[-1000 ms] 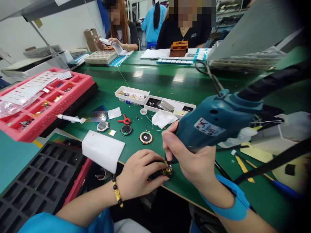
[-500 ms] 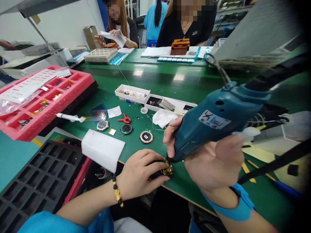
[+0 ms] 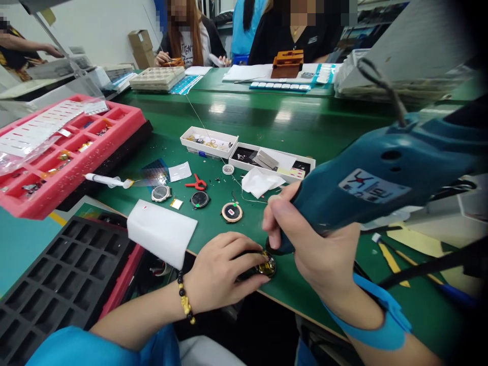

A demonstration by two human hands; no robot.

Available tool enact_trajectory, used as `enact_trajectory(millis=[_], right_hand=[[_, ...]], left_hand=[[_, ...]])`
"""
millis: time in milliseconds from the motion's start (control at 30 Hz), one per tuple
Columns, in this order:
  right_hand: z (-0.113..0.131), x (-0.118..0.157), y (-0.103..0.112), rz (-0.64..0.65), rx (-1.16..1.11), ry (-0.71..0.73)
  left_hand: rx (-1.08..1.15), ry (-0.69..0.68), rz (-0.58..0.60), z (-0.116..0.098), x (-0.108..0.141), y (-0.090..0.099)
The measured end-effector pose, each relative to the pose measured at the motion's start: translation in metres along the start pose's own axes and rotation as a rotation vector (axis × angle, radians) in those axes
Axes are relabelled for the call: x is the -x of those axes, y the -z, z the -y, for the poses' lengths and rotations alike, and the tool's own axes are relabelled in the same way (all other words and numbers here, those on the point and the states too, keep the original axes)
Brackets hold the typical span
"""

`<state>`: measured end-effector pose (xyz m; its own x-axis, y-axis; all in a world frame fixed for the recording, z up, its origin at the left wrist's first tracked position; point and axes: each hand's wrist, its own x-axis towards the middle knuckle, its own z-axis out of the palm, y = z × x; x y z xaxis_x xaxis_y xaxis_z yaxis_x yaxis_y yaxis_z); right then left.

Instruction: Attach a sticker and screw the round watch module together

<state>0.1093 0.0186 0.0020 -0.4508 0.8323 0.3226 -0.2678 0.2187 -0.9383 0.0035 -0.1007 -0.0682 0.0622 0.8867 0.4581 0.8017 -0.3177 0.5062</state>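
A teal electric screwdriver is gripped in my right hand, its cable running off to the right. Its nose points down and left at a small round watch part with a gold and dark inside; whether the bit touches it cannot be made out. Fingers of my left hand close around that watch part at the table's front edge. Behind them lie a rose-gold-rimmed watch part, a dark round watch part and a silver watch case.
A pink foam tray of small parts stands left, above a black slotted tray. White foam, a red clamp, a syringe and white boxes lie around. Tweezers rest at right. Two people sit opposite.
The screwdriver's rear has swung right and tilted flatter, and my right thumb now lies along its front. My left hand keeps its hold. A person's arm has appeared at far left.
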Motion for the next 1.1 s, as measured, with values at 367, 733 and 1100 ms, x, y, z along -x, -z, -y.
enact_trajectory(millis=[367, 733, 1100], right_hand=[[-0.001, -0.001, -0.001, 0.035, -0.022, 0.021], [0.000, 0.000, 0.000, 0.046, 0.001, -0.023], [-0.002, -0.014, 0.018, 0.079, -0.224, -0.071]], left_hand=[[-0.011, -0.002, 0.003, 0.000, 0.001, -0.001], [-0.024, 0.001, 0.008, 0.000, 0.001, 0.001], [0.074, 0.214, 0.046, -0.002, 0.006, -0.001]])
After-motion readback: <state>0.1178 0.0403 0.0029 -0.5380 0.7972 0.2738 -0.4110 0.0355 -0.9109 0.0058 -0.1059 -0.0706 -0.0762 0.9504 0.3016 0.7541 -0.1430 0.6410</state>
